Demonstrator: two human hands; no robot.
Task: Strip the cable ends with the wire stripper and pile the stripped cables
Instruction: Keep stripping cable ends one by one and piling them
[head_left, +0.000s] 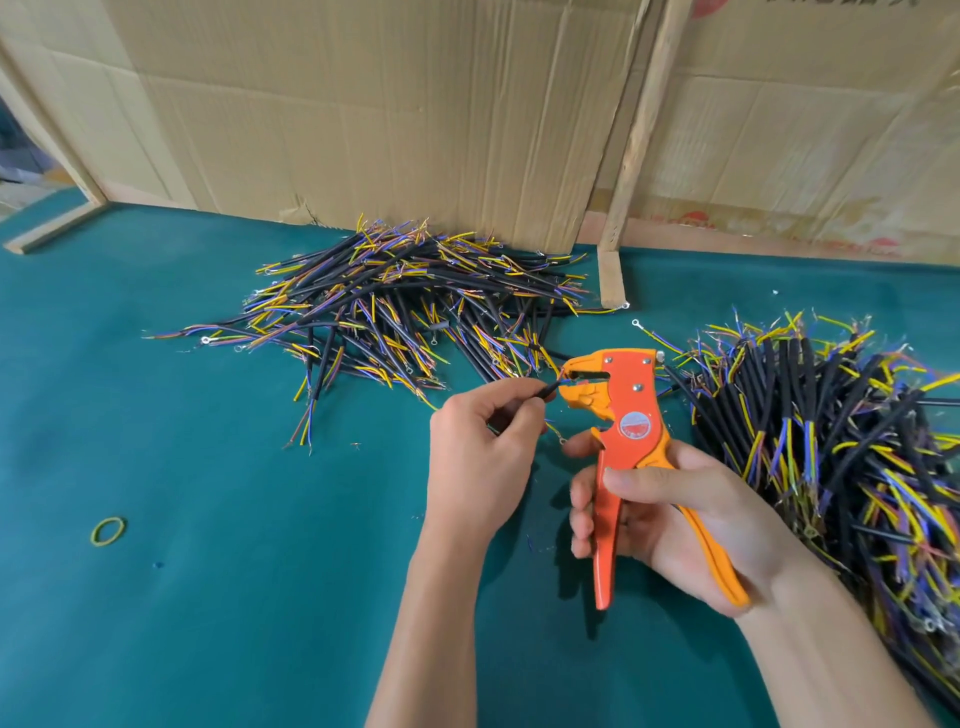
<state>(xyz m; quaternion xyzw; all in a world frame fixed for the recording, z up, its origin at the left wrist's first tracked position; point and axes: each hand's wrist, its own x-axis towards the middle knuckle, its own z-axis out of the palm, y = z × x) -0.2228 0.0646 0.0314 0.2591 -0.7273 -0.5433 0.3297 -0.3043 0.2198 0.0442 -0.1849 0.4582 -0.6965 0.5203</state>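
green table (218, 597), left hand (478, 457) pinching cable (545, 391), tip hidden in wire stripper (618, 415), right hand (691, 525) grip clenched round handles

Teal table (208, 623): two cable piles (395, 306) (841, 452), rubber band (108, 531).

Teal table top (208, 597), creased cardboard wall (363, 104), perhaps wooden post (644, 119)

the light is bright, even and soft, with no glare on the green table (208, 597). short dark shadows lie just under the hands and the tool. the wide lens bends the cardboard wall (363, 104) at the edges, and the far left corner looks dim and slightly blurred.
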